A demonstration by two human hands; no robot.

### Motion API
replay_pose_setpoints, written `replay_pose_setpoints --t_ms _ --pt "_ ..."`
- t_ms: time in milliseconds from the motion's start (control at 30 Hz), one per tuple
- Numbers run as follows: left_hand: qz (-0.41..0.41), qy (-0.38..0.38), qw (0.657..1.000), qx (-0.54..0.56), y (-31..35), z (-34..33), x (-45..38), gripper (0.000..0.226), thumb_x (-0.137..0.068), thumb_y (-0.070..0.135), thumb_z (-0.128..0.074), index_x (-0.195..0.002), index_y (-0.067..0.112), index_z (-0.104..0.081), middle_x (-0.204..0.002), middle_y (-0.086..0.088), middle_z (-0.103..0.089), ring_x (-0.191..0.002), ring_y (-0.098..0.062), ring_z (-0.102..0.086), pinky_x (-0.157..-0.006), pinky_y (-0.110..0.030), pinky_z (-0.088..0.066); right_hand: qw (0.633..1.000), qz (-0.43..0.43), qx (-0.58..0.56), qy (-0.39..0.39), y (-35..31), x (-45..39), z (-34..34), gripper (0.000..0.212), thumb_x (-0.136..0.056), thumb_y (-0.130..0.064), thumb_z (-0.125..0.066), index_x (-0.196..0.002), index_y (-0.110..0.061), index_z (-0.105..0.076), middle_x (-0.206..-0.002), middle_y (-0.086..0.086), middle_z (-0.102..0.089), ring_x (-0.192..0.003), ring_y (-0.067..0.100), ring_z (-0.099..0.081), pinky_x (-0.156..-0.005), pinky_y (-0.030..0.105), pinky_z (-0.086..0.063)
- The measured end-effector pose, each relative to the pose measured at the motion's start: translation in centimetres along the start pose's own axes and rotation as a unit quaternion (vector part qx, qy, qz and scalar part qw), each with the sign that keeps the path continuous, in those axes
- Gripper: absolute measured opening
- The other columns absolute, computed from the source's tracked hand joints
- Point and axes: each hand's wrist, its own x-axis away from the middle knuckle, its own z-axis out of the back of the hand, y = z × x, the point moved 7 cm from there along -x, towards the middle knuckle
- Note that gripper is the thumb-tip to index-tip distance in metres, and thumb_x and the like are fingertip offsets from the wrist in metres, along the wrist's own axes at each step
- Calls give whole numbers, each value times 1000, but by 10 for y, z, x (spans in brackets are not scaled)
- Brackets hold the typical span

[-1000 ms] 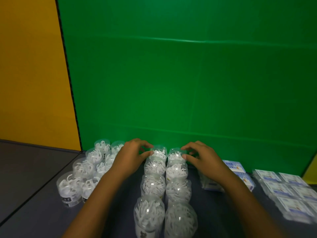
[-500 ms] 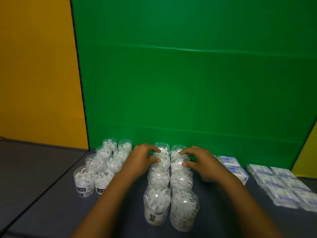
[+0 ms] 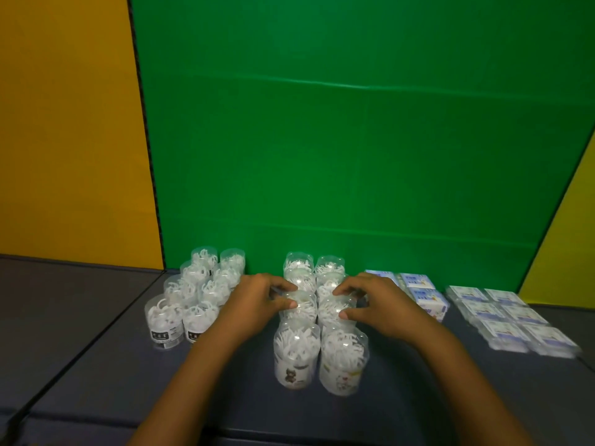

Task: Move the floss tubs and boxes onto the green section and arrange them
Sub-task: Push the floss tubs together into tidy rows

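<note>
My left hand (image 3: 257, 304) and right hand (image 3: 378, 304) are both on the middle block of floss tubs (image 3: 317, 313), one on each flank, fingers curled. The left thumb and fingers pinch the third tub back in the left column (image 3: 297, 309); the right thumb and fingers pinch its neighbour in the right column (image 3: 335, 312). The hands are apart, with those two tubs between them. This block stands two wide and four deep on the dark mat (image 3: 96, 365), its far end at the mat's back edge against the green section (image 3: 354, 156). A second block of tubs (image 3: 196, 291) stands towards the back left, also two wide, and the flat floss boxes (image 3: 512, 320) lie in rows near the right edge, with a stack of blue-printed boxes (image 3: 425, 297) between them and my right hand. I judge the tubs to be light, thin clear plastic, stiff enough for a pinch but smooth and liable to slip or topple, since they stand taller than they are wide and are loosely filled with picks. Take hold of each tub low on the side wall or round the lid rim, with opposed thumb and fingers, and avoid squeezing hard. The boxes appear flat and stable; grip them by the long edges. Whether any item rests on green cannot be determined here.
</note>
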Motion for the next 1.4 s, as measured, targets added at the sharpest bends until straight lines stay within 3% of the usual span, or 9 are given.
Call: replay_pose_setpoints --t_ms 133,267,433,600,767,900,1000,1233,1400 --pt "-3 8 1000 -12 1 1 6 34 -77 34 -76 -110 29 -70 -109 6 -69 -91 -3 -61 -85 -25 -50 1000 -9 15 11 -5 5 2 34 -80 -37 -75 -110 -39 -61 -106 -13 -57 -93 5 -55 -84 27 -48" --pt "-49 63 996 -34 10 19 26 33 -79 46 -71 -109 33 -68 -107 13 -63 -91 -2 -59 -83 -29 -53 999 21 6 49 -22 22 13 34 -81 -45 -72 -113 -40 -60 -109 -17 -55 -99 1 -53 -84 23 -45" --pt "-66 -70 993 -72 25 9 50 52 -66 65 -67 -111 37 -67 -109 17 -60 -95 3 -56 -84 -27 -52 997 12 -3 -73 -34 44 8 42 -75 -47 -77 -113 -41 -60 -111 -20 -57 -99 -2 -54 -84 23 -50" --pt "-69 -63 988 -123 27 3 55 50 -72 43 -78 -118 33 -63 -110 11 -61 -92 -4 -58 -84 -30 -53 995 -11 37 -95 -35 52 4 48 -76 -29 -80 -119 -38 -59 -116 -15 -56 -103 5 -54 -89 28 -49" --pt "-64 -53 989 -119 28 3 59 49 -74 37 -78 -121 30 -63 -106 10 -60 -88 -5 -58 -84 -31 -53 995 -12 20 -98 -35 57 3 49 -78 -19 -78 -118 -40 -60 -123 -13 -57 -108 8 -54 -95 34 -48" --pt "-53 -38 991 -115 32 3 66 51 -76 36 -77 -124 31 -60 -117 5 -61 -96 -9 -57 -88 -34 -52 997 -21 22 -77 -42 67 4 53 -82 -17 -75 -126 -38 -56 -134 -11 -51 -119 11 -49 -101 32 -43" --pt "-50 -14 992 -116 36 6 81 57 -78 41 -74 -130 31 -53 -126 6 -56 -106 -10 -55 -91 -34 -50 999 -14 16 -26 -53 83 9 56 -82 -24 -75 -130 -38 -50 -136 -13 -47 -122 9 -45 -98 25 -37" --pt "-36 48 988 -142 33 30 153 47 -83 41 -69 -127 29 -54 -124 5 -54 -110 -12 -55 -89 -29 -48 998 39 14 42 -94 130 4 48 -86 -32 -70 -129 -32 -49 -130 -13 -47 -120 8 -45 -90 19 -34" --pt "-12 71 983 -166 19 57 197 41 -83 45 -67 -121 33 -56 -121 11 -55 -110 -9 -54 -86 -29 -49 996 61 -10 61 -129 145 -18 45 -86 -31 -69 -126 -31 -48 -127 -12 -47 -117 8 -45 -92 23 -40"
